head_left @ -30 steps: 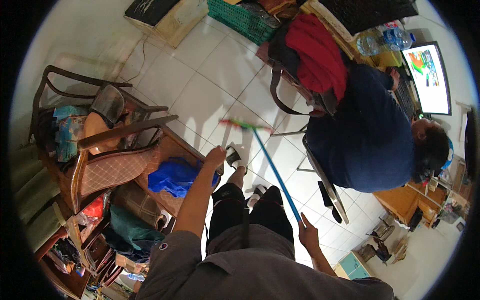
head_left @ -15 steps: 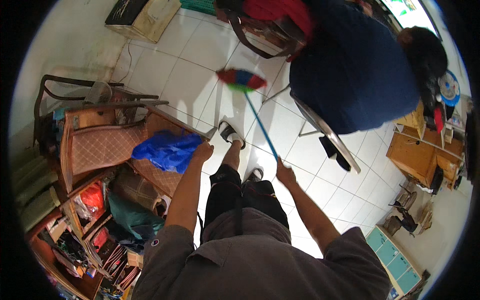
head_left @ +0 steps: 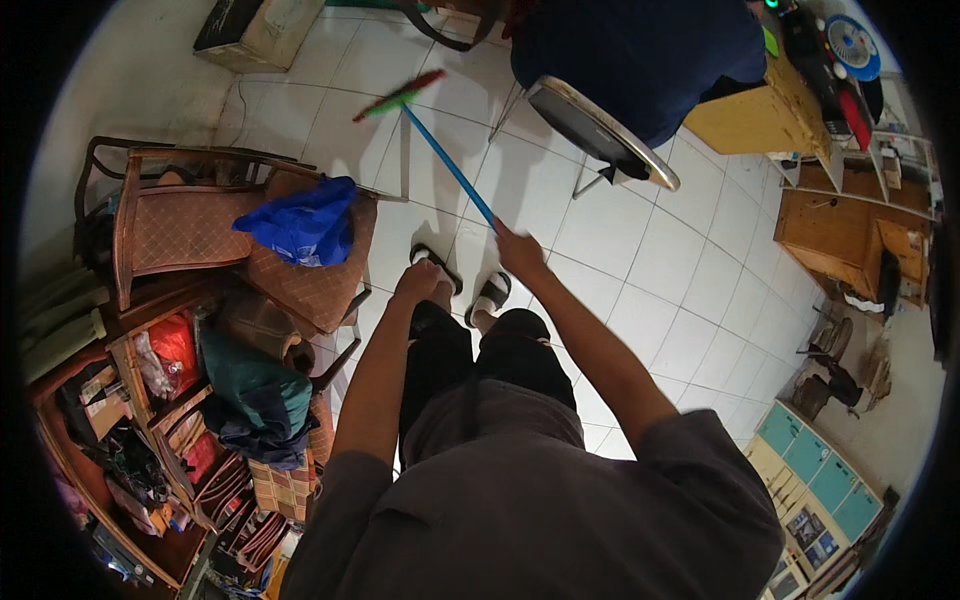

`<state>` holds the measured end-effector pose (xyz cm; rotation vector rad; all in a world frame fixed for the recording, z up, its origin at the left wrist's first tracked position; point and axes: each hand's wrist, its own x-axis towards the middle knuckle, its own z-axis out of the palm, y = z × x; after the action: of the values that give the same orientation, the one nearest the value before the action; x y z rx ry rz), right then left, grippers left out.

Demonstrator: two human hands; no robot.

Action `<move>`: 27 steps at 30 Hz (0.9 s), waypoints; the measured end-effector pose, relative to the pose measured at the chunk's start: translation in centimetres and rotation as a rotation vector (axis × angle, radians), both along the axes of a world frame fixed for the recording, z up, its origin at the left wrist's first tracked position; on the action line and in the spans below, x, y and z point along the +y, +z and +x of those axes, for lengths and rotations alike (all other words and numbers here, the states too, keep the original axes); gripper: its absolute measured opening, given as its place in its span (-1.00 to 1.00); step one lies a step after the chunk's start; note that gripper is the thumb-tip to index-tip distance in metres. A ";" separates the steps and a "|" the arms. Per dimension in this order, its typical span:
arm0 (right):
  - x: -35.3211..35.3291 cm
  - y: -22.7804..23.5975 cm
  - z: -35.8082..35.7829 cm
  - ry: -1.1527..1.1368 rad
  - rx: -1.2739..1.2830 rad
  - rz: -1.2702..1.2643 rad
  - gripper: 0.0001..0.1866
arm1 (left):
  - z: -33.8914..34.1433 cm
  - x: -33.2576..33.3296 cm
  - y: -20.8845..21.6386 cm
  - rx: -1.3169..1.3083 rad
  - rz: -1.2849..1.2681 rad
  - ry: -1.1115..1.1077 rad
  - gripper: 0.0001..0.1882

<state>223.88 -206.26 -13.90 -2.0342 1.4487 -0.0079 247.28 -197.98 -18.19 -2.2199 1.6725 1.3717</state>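
My right hand (head_left: 521,255) is closed round the upper end of a long blue-handled broom (head_left: 448,165). The handle slants forward and left to a green head with red bristles (head_left: 400,95) over the white tiles. My left hand (head_left: 424,278) hangs in front of my left leg with its fingers curled; whether anything is inside them is hidden. Nearest to that hand on the left is a brown cushioned chair (head_left: 310,300) with a blue plastic bag (head_left: 305,222) on its seat. My feet, in dark sandals (head_left: 488,298), stand on the tiles.
Ahead to the right, a person in dark blue (head_left: 620,65) sits on a metal-framed chair (head_left: 600,130) by a wooden desk (head_left: 745,115). A packed shelf (head_left: 150,410) stands at the left. A box-like cabinet (head_left: 260,35) is far left; a teal-doored cabinet (head_left: 815,460) is at right.
The broom has swung left and farther forward, its head now turned more edge-on. My view has shifted, and my two feet now stand closer together. My left hand is farther from the blue bag.
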 end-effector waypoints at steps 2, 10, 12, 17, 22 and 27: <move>-5.5 -2.7 3.3 -0.036 0.068 0.095 -0.48 | -3.2 0.7 1.4 0.132 -0.113 -0.088 -0.66; 1.2 -6.7 5.6 -0.048 0.136 0.190 -0.44 | -3.8 8.3 2.5 0.225 0.059 0.197 -0.59; 8.1 -7.9 -0.1 0.021 0.154 0.188 -0.39 | -3.7 9.9 2.6 0.141 0.052 0.112 -0.60; 28.0 -3.1 -11.9 -0.004 0.285 0.300 -0.44 | -2.6 14.6 4.1 0.185 0.013 0.163 -0.61; 40.6 7.4 -13.2 0.161 0.332 0.231 -0.51 | 0.5 23.9 3.9 0.219 -0.054 0.189 -0.58; 41.8 10.2 -4.6 0.138 0.220 0.080 -0.50 | 4.3 36.0 2.3 0.105 0.098 0.205 -0.54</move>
<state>219.29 -164.45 -3.75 -2.1168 1.4094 0.3363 251.54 -161.94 -15.86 -2.3557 1.4035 1.6038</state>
